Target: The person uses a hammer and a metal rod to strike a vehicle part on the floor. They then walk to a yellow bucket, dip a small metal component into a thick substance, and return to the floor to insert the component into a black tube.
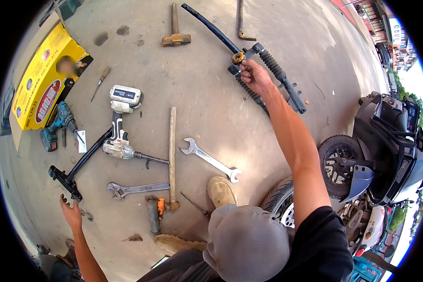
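Amber-brown and greasy-looking, a small ring sits at the fingertips of the right hand, where the black stem meets the clamp of a two-legged front fork lying on the concrete floor. Thumb and fingers appear to close on the ring's near edge in a light pinch; whether it encircles the stem or only rests against it is too small to tell. The left hand is well apart from the right, fingers loosely parted and holding nothing, its tips just beside the lower end of a second stem-and-clamp piece; whether they touch it cannot be told.

For handling the ring well, a grip on its outer rim seems best: it looks slick, so an even pinch should beat a hard squeeze, and moving it square to the stem should stop it from tilting and binding. The floor looks dusty, so laying the ring there would likely pick up grit. With nothing visible bracing the fork, a steadying second hand on its clamp would probably help. The impact wrench and open-ended wrench lie well apart from the pinch, so neither crowds it.
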`<state>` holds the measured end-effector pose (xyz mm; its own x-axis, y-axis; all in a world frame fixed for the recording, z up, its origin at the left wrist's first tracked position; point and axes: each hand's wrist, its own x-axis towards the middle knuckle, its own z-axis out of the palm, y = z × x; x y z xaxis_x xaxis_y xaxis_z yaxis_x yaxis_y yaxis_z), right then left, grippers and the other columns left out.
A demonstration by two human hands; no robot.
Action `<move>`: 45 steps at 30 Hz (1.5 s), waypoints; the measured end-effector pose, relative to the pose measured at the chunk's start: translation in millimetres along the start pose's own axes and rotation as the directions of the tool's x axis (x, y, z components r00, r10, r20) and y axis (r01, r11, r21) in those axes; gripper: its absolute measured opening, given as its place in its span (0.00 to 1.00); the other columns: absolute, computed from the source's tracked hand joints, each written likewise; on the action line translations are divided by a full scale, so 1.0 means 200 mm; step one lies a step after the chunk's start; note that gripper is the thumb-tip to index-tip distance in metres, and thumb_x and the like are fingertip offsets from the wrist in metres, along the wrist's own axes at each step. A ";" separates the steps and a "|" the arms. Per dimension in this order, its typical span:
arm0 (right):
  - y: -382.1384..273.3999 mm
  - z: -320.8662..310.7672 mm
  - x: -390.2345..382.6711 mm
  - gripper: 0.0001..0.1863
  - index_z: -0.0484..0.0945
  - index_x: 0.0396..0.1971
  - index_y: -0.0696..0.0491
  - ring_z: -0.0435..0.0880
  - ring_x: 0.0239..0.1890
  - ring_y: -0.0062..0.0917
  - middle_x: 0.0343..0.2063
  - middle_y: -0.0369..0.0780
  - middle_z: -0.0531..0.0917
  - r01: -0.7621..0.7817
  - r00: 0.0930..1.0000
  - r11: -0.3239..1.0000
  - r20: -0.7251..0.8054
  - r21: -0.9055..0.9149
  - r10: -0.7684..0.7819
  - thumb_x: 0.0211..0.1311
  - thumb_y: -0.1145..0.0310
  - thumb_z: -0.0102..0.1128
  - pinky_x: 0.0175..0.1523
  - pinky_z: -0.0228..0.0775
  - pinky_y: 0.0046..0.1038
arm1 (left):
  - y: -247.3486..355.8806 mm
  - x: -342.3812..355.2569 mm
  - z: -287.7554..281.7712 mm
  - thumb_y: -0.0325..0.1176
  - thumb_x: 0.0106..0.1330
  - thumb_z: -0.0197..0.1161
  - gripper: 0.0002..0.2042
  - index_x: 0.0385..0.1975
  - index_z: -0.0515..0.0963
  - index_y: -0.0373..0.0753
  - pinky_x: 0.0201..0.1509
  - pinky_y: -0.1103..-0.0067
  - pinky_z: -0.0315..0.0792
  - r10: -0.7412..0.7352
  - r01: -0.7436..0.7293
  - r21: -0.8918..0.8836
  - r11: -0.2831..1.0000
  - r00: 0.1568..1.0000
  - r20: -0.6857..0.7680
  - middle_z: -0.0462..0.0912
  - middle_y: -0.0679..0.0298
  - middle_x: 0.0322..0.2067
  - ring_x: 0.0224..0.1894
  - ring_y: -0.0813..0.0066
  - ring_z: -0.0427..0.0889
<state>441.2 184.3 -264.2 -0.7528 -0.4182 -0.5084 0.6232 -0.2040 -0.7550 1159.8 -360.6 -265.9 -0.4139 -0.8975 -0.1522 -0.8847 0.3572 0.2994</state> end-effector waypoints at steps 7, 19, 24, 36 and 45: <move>-0.03 -0.24 0.06 0.06 0.77 0.39 0.56 0.67 0.21 0.14 0.32 0.37 0.81 -0.074 0.997 0.996 -0.009 -0.044 0.074 0.71 0.70 0.62 0.21 0.55 0.18 | 0.03 0.05 0.03 0.30 0.67 0.65 0.35 0.74 0.62 0.38 0.64 0.62 0.73 0.040 -0.039 -0.010 0.999 0.999 0.015 0.75 0.44 0.62 0.57 0.48 0.80; -0.03 -0.22 0.02 0.09 0.80 0.46 0.55 0.63 0.19 0.10 0.32 0.33 0.81 -0.178 0.973 0.959 -0.188 -0.219 0.137 0.75 0.67 0.64 0.20 0.54 0.16 | 0.16 0.12 0.10 0.28 0.67 0.65 0.34 0.74 0.61 0.37 0.60 0.63 0.74 0.092 -0.091 -0.043 0.995 0.995 0.040 0.76 0.48 0.62 0.55 0.53 0.80; -0.03 -0.21 0.00 0.10 0.81 0.49 0.56 0.64 0.19 0.11 0.32 0.35 0.82 -0.179 0.969 0.941 -0.219 -0.288 0.118 0.75 0.68 0.62 0.21 0.55 0.18 | 0.21 0.10 0.08 0.28 0.67 0.65 0.34 0.74 0.62 0.37 0.60 0.62 0.75 0.086 -0.085 -0.005 0.996 0.995 0.042 0.77 0.48 0.61 0.54 0.53 0.81; 0.14 -0.07 -0.22 0.21 0.74 0.65 0.58 0.69 0.24 0.16 0.32 0.37 0.79 0.072 0.953 0.978 -0.275 -0.197 -0.126 0.74 0.73 0.52 0.26 0.61 0.21 | 0.05 0.12 0.00 0.30 0.62 0.68 0.33 0.69 0.67 0.33 0.55 0.65 0.79 -0.065 0.065 -0.015 0.998 0.998 0.015 0.79 0.47 0.55 0.48 0.54 0.83; 0.54 0.33 -0.80 0.17 0.71 0.60 0.59 0.67 0.19 0.09 0.25 0.33 0.77 0.018 0.999 0.771 0.039 -0.636 0.009 0.76 0.72 0.51 0.22 0.56 0.16 | 0.18 0.38 0.10 0.34 0.54 0.73 0.33 0.62 0.75 0.28 0.58 0.69 0.78 -0.383 0.380 -0.224 0.897 0.923 0.031 0.87 0.49 0.49 0.52 0.63 0.86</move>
<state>643.0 171.1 -236.0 -0.7383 -0.4543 -0.4985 0.3320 0.3985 -0.8549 1093.3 -411.2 -284.9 -0.0493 -0.9575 -0.2841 -0.9031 -0.0788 0.4222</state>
